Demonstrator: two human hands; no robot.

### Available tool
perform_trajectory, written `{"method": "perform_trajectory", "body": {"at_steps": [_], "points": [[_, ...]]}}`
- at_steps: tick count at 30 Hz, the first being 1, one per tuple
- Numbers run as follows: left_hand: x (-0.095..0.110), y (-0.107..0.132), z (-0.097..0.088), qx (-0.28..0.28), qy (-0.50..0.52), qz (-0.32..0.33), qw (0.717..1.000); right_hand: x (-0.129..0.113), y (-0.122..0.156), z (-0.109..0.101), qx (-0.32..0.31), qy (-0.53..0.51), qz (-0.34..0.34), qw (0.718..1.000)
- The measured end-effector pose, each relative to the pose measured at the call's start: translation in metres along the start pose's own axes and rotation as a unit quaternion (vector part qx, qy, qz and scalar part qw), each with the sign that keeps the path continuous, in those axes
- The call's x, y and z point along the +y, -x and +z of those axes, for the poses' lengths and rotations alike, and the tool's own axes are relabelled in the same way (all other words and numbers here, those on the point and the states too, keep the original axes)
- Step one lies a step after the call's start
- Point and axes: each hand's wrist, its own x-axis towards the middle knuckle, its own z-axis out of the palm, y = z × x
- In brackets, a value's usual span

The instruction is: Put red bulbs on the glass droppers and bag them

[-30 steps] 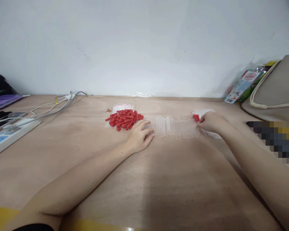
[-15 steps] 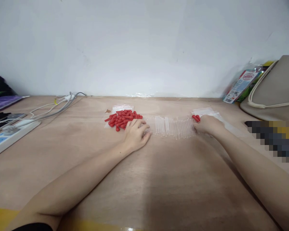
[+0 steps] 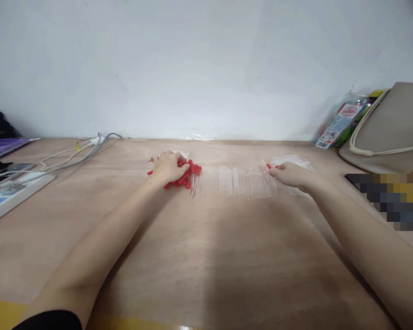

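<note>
My left hand (image 3: pixel 167 167) is over the heap of red rubber bulbs (image 3: pixel 183 182). Its fingers curl down and the thumb closes in, with red rubber between them; the fingertips are partly hidden. My right hand (image 3: pixel 289 175) pinches a thin clear tube (image 3: pixel 264 163), which slants up to the left from the fingertips. A couple of red bulbs (image 3: pixel 269 166) show right behind those fingers. Between my hands lies a long row of clear tubes (image 3: pixel 230 181), side by side. At its left end, several tubes with red bulbs on top (image 3: pixel 194 174) lie against the heap.
Clear plastic bags (image 3: pixel 292 160) lie behind my right hand, and another is under the heap. A power strip (image 3: pixel 20 195) with cables (image 3: pixel 96 142) is at the left. On the right stand a printed package (image 3: pixel 339 123) and a grey-beige bag (image 3: pixel 392 123). A wall rises behind.
My left hand has moved left and away from me, off the row's left end and onto the red heap. My right hand has shifted slightly left and lifted a tube's end.
</note>
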Motion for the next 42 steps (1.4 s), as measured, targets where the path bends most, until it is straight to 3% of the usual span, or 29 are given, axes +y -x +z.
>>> {"method": "perform_trajectory", "body": {"at_steps": [5, 8, 11, 14, 18, 21, 23, 27, 30, 36, 42], "points": [[-0.012, -0.004, -0.009, -0.115, 0.011, 0.04, 0.993, -0.013, 0.011, 0.006, -0.001, -0.033, -0.067, 0.997], [-0.014, -0.003, -0.007, -0.126, 0.009, 0.039, 0.991, -0.02, 0.018, 0.02, 0.023, -0.07, -0.115, 0.991], [-0.013, -0.002, -0.005, -0.102, 0.016, 0.038, 0.994, -0.028, 0.028, 0.044, 0.085, -0.111, -0.209, 0.968], [-0.012, -0.003, -0.006, -0.064, 0.035, 0.026, 0.997, -0.035, 0.04, 0.071, 0.169, -0.142, -0.302, 0.927], [-0.007, -0.002, -0.011, 0.02, 0.102, 0.03, 0.994, -0.038, 0.055, 0.092, 0.198, -0.142, -0.413, 0.878], [0.007, 0.009, -0.011, 0.079, 0.197, 0.079, 0.974, -0.033, 0.063, 0.094, 0.195, -0.126, -0.464, 0.855], [0.02, 0.025, -0.007, 0.095, 0.255, 0.126, 0.954, -0.028, 0.067, 0.09, 0.175, -0.103, -0.484, 0.851], [0.046, 0.068, 0.005, 0.059, 0.295, 0.212, 0.93, -0.02, 0.071, 0.083, 0.133, -0.056, -0.504, 0.852], [0.054, 0.091, 0.012, 0.025, 0.328, 0.246, 0.912, -0.019, 0.073, 0.078, 0.115, -0.028, -0.503, 0.856], [0.049, 0.093, 0.021, 0.025, 0.352, 0.204, 0.913, -0.022, 0.075, 0.076, 0.09, 0.015, -0.512, 0.854], [0.046, 0.091, 0.024, 0.064, 0.325, 0.186, 0.925, -0.024, 0.075, 0.079, 0.137, 0.018, -0.473, 0.87]]}}
